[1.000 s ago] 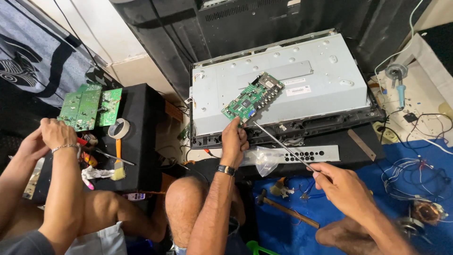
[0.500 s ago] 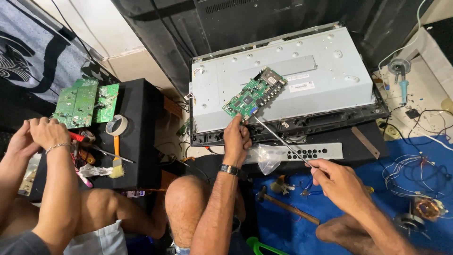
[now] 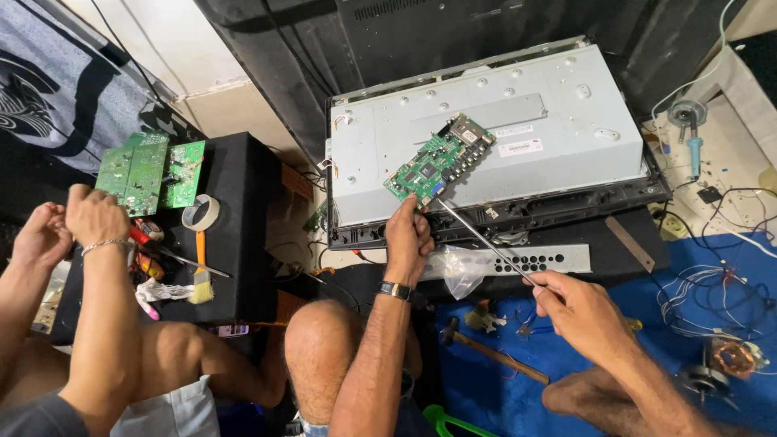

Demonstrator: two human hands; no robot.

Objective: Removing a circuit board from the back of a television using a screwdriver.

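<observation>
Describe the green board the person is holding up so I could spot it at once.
Find the big grey metal panel at top centre. In front of its lower left part, the left hand holds a small green circuit board tilted, with a thin rod from the right hand touching its lower edge. The other green boards lie flat on a black box far left.

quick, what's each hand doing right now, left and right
Left hand: closed on the lower corner of the green circuit board, held up.
Right hand: fingers closed on the long thin screwdriver, tip at the board.
</observation>
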